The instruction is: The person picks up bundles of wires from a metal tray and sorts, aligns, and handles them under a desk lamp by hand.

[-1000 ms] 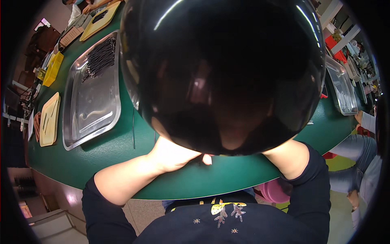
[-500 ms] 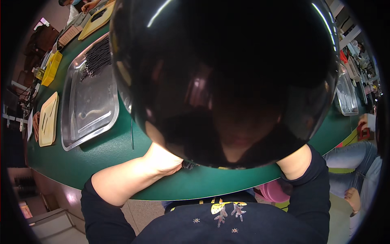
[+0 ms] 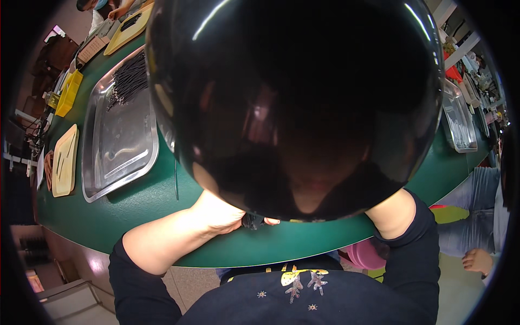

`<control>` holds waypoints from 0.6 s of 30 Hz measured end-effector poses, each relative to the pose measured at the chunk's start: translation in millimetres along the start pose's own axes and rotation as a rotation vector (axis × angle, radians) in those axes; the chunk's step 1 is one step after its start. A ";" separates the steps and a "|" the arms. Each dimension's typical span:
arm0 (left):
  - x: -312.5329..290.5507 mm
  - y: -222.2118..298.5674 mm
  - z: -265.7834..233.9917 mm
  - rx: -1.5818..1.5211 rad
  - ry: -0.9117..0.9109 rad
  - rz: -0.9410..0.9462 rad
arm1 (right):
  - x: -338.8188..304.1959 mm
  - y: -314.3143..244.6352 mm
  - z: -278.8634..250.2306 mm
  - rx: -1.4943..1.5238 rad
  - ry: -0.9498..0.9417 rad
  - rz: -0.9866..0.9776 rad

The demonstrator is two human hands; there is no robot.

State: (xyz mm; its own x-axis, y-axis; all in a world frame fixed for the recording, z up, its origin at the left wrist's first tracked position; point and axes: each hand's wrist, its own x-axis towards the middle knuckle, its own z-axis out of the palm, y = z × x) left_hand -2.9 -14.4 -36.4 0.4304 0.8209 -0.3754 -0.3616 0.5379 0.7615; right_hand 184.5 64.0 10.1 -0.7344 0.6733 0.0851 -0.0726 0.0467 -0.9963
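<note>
My left hand rests low over the green table near its front edge, brightly lit. It is curled around a small bundle of black strands, whose ends poke out beside the palm. A fingertip shows just right of the bundle; whose hand it belongs to is unclear. A large glossy black dome, like a lamp shade, covers most of the work area. Of my right arm only the forearm and wrist show below the dome's right rim; the right hand's fingers are hidden behind it.
On the left, a metal tray holds a pile of thin black strands. Beyond it are cream trays and a yellow bin. One strand lies on the green table. Another metal tray and a seated person are at right.
More of the black bundle and a fingertip now show below the dome's rim. The dome appears slightly further left. At the right, the neighbouring person's leg and hand have shifted.
</note>
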 end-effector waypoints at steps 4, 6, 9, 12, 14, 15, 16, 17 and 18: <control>0.8 21.0 17.7 0.017 -0.056 0.076 | 5.3 10.5 -6.4 -0.266 0.172 -0.234; 4.0 17.9 16.7 0.038 -0.109 0.122 | -0.8 -5.6 -12.4 0.024 0.162 -0.051; 1.0 12.4 7.8 -0.004 -0.028 0.146 | 12.6 14.7 -14.8 0.196 0.130 0.111; 1.2 8.3 3.4 -0.008 -0.052 0.151 | 6.0 13.6 -12.7 -0.016 0.016 0.035; 0.7 4.2 -1.0 -0.109 -0.121 0.122 | 5.1 26.1 -16.4 0.375 -0.017 0.056; 0.0 4.2 -0.2 -0.108 -0.120 0.121 | 6.3 26.2 -20.8 0.508 -0.046 0.092; -0.5 6.0 2.5 -0.148 -0.099 0.100 | 6.4 24.4 -25.8 0.633 -0.067 0.132; -0.5 7.0 4.2 -0.187 -0.077 0.079 | 6.9 23.5 -26.8 0.569 -0.129 0.154; -0.1 6.6 4.0 -0.187 -0.081 0.078 | 7.0 24.3 -23.0 0.524 -0.162 0.169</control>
State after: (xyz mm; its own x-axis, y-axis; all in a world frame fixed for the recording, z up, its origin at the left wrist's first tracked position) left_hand -2.1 -11.6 -29.3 0.4573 0.8474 -0.2698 -0.5401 0.5057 0.6728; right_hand 193.1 86.8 -13.8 -0.8561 0.5158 -0.0322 -0.2395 -0.4512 -0.8597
